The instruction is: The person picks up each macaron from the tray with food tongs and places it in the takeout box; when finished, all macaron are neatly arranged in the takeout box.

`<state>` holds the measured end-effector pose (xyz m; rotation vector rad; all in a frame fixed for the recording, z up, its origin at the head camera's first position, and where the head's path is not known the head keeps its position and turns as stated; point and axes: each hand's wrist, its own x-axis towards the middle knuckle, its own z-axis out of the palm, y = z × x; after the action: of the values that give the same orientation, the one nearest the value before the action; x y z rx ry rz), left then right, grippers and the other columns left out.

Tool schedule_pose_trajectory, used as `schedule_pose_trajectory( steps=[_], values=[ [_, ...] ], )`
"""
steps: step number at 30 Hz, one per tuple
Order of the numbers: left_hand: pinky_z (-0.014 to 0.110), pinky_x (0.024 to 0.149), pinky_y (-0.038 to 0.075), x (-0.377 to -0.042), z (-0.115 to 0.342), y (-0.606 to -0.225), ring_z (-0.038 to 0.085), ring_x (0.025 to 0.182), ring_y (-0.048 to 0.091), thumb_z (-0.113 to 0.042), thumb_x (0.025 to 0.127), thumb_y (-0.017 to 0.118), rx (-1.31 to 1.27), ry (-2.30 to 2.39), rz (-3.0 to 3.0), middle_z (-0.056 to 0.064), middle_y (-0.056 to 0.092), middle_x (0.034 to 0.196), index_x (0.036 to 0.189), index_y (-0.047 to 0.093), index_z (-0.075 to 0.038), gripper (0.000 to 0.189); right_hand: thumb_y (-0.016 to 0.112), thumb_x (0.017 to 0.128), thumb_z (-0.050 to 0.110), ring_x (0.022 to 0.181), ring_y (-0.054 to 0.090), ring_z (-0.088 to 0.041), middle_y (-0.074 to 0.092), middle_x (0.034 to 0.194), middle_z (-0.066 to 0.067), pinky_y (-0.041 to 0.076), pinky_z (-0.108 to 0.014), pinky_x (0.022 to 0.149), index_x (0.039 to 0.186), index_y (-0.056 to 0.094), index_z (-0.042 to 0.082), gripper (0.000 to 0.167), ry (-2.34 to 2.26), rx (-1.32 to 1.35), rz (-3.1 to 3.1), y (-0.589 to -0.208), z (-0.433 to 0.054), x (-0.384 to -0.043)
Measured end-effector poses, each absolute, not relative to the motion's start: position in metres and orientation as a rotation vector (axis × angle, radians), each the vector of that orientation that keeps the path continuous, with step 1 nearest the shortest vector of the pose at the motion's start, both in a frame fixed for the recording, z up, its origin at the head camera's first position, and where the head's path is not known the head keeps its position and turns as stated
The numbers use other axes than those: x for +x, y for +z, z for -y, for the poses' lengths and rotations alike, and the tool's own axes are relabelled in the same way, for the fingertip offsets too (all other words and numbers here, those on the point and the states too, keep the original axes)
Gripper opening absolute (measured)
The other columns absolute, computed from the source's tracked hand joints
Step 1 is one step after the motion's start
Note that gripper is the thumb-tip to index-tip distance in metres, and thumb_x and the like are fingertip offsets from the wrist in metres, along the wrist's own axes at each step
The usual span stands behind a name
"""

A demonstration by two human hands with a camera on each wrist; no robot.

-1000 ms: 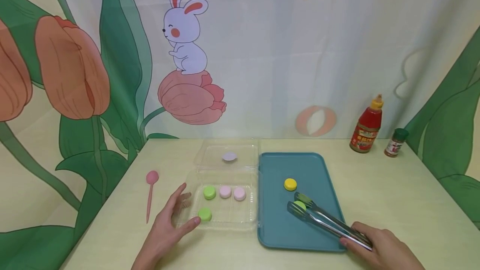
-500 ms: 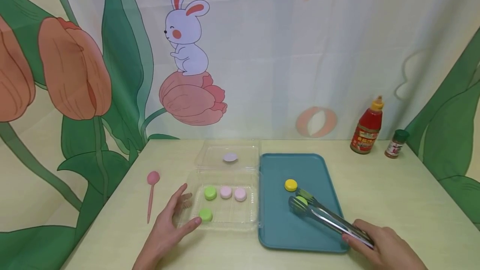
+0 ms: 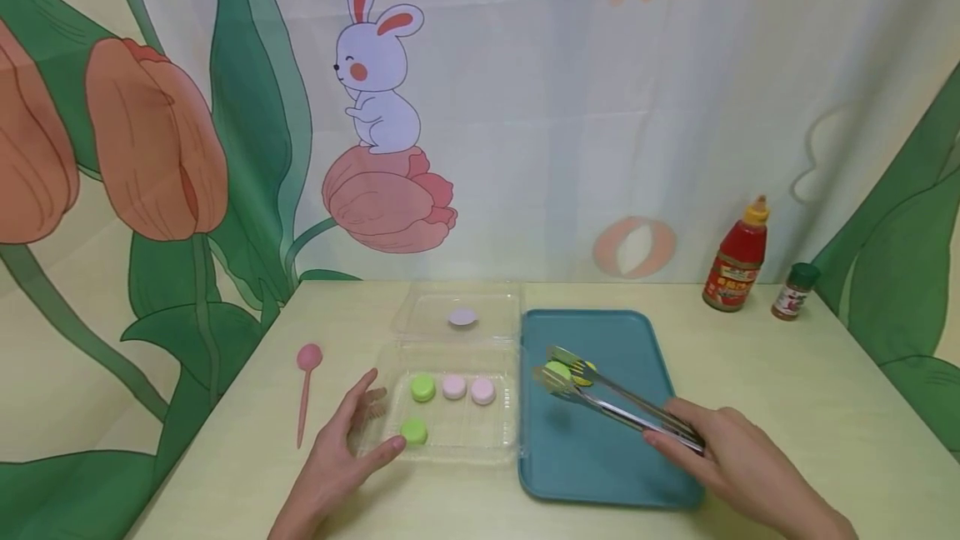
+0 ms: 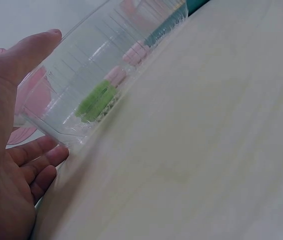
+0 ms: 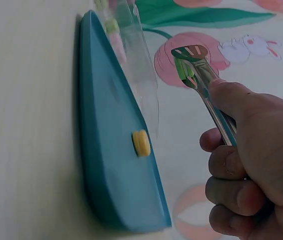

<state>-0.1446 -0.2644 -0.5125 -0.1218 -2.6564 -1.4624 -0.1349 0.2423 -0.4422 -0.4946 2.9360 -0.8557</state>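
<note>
At the far left of the bench (image 3: 750,357) a pink spoon (image 3: 304,383) lies alone, handle pointing near. Just right of it the left hand (image 3: 337,461) rests with its fingers (image 4: 36,167) relaxed and straight against the left wall of the clear plastic box (image 3: 450,448), thumb along the near edge; it steadies the box without curling round it. Inside the box sit a green macaron (image 3: 422,387), two pink ones (image 3: 453,386) (image 3: 482,391) in a row, and another green one (image 3: 413,432) nearer the hand. The box's open lid (image 3: 420,319) lies flat on the far side, with a pale lilac macaron (image 3: 462,317) on it.

Right of the box is the teal tray (image 3: 600,473). Above its far left part the metal tongs (image 3: 600,394) hold a green macaron (image 3: 557,371) between their tips, lifted off the tray surface, as the right wrist view shows. A yellow macaron (image 5: 141,143) lies on the tray just behind the tips. The right hand (image 3: 738,465) is clenched round the tong handles, squeezing them together.

The held macaron looks light and probably brittle: a thin shell likely to crack or slip under a hard squeeze. A gentle pinch across its flat faces seems the safest hold, as here.

At the far right stand a red sauce bottle (image 3: 737,261) and a small spice jar (image 3: 795,292).
</note>
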Motion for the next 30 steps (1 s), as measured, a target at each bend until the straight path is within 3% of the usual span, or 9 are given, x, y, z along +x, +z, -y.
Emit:
schedule_pose_trajectory(
  steps=[5,7,14,21,27,30],
  values=[
    [0.056,0.132,0.036,-0.145,0.262,-0.512,0.027,0.15,0.059,-0.042,0.093,0.092,-0.121,-1.464,2.66,0.004,0.06,0.161,0.175,0.032,-0.034,0.102,0.07,0.107,0.057,0.057,0.045,-0.002,0.047,0.065,0.017,0.037,-0.022,0.053,0.093,0.062,0.03,0.031,-0.862,-0.62,-2.937,-0.431,-0.221,-0.141],
    [0.057,0.132,0.036,-0.145,0.262,-0.512,0.028,0.15,0.058,-0.042,0.093,0.092,-0.124,-1.464,2.659,0.004,0.06,0.161,0.175,0.032,-0.034,0.102,0.069,0.107,0.058,0.057,0.044,-0.001,0.046,0.065,0.018,0.035,-0.022,0.052,0.091,0.061,0.031,0.032,-0.877,-0.682,-2.935,-0.428,-0.213,-0.143],
    [0.036,0.131,0.036,-0.144,0.263,-0.512,0.027,0.15,0.058,-0.043,0.094,0.092,-0.116,-1.453,2.668,0.004,0.06,0.162,0.175,0.032,-0.034,0.102,0.068,0.109,0.056,0.056,0.038,0.001,0.042,0.066,0.019,0.031,-0.022,0.051,0.092,0.059,0.029,0.033,-0.906,-0.892,-2.883,-0.427,-0.18,-0.154],
    [0.052,0.132,0.035,-0.146,0.263,-0.514,0.028,0.151,0.058,-0.043,0.093,0.092,-0.118,-1.451,2.666,0.004,0.06,0.162,0.175,0.031,-0.035,0.102,0.065,0.108,0.062,0.058,0.041,0.0,0.048,0.069,0.018,0.035,-0.023,0.052,0.096,0.065,0.028,0.036,-0.817,-0.98,-2.831,-0.433,-0.152,-0.164],
    [0.018,0.126,0.033,-0.146,0.264,-0.514,0.028,0.15,0.058,-0.042,0.094,0.092,-0.13,-1.474,2.658,0.005,0.059,0.163,0.175,0.031,-0.036,0.102,0.064,0.108,0.063,0.057,0.041,0.001,0.048,0.068,0.017,0.034,-0.024,0.051,0.096,0.068,0.026,0.038,-0.757,-1.002,-2.814,-0.438,-0.137,-0.168],
    [0.01,0.121,0.031,-0.145,0.265,-0.513,0.029,0.15,0.058,-0.041,0.093,0.092,-0.133,-1.485,2.65,0.005,0.059,0.162,0.175,0.032,-0.035,0.102,0.065,0.108,0.061,0.058,0.04,0.001,0.047,0.067,0.017,0.033,-0.024,0.051,0.093,0.065,0.027,0.038,-0.732,-1.023,-2.806,-0.438,-0.131,-0.169]
  ],
)
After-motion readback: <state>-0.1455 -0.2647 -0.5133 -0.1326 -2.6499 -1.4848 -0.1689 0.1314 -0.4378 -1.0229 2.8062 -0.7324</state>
